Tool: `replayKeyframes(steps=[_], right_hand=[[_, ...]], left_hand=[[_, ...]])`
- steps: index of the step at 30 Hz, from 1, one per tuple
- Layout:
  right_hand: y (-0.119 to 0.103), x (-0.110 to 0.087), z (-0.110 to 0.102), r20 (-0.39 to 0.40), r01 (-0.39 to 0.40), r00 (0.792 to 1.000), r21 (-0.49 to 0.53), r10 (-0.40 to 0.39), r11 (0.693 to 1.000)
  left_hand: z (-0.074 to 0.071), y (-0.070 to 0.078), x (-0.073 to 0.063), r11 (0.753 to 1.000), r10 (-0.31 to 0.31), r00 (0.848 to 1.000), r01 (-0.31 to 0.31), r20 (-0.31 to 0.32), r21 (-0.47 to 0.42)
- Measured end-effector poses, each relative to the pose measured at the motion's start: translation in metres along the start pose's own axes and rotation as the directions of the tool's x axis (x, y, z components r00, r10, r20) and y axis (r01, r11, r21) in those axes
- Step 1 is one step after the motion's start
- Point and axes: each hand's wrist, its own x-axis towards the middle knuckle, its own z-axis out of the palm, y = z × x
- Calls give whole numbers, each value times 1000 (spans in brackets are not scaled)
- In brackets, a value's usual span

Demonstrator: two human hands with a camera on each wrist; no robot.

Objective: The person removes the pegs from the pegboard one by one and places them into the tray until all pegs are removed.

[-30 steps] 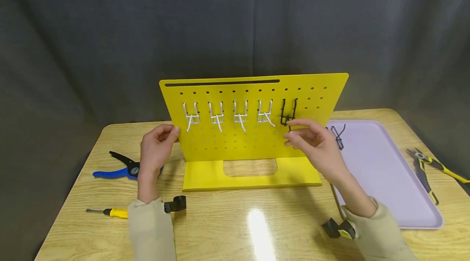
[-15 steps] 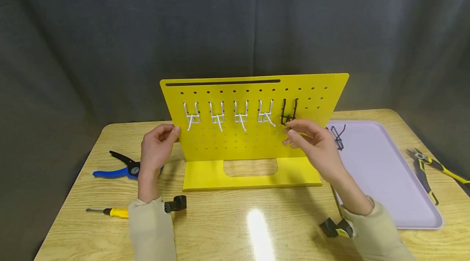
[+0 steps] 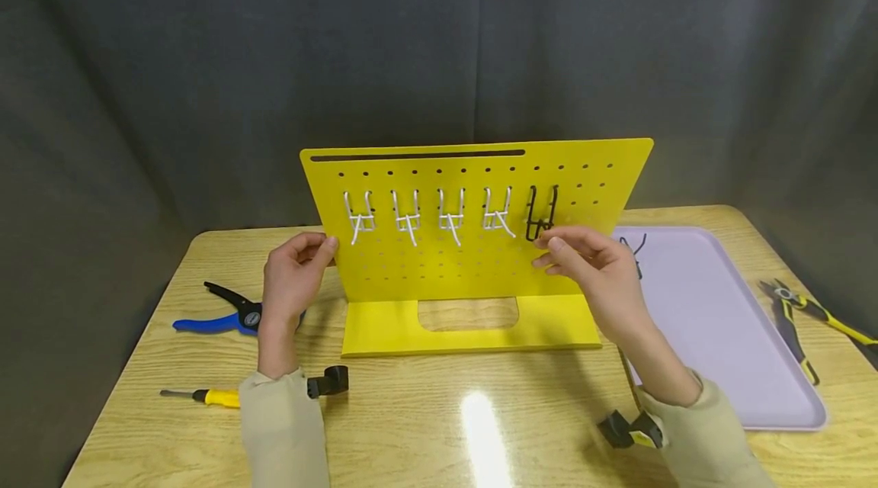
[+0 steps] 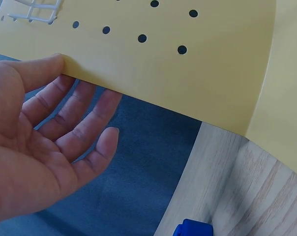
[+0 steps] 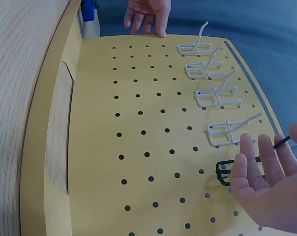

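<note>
The black wire hook (image 3: 530, 217), long axis running up the yellow pegboard (image 3: 439, 289), is pinched by the nearer right hand (image 3: 604, 274), the board's left edge by the left hand (image 3: 295, 274).

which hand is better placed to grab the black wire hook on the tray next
Probably the right hand: it is nearer the tray and the tray hook, though it pinches the mounted black hook. The left hand grips the pegboard's opposite edge.
</note>
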Motion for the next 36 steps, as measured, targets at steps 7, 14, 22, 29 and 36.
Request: replayKeyframes(steps=[7,14,22,29,36], right_hand=[[-3,-1,0,-6,-2,1000,4,2,1000],[-1,-3,-1,-5,21,1000,8,-21,1000],[-3,-10,-4,-10,73,997,-5,-73,997],[-11,-14,-12,-64,112,992,35,-110,993],[-11,-17,-27,-32,136,991,115,-133,984]], left_hand=[[0,0,1,1000,4,1000,-4,-1,12],[0,0,2,1000,0,1000,0,-5,23],[2,2,1,1000,-3,1000,3,7,24],[1,3,1,1000,-8,1000,8,4,28],[1,1,0,1000,-13,1000,13,7,9]])
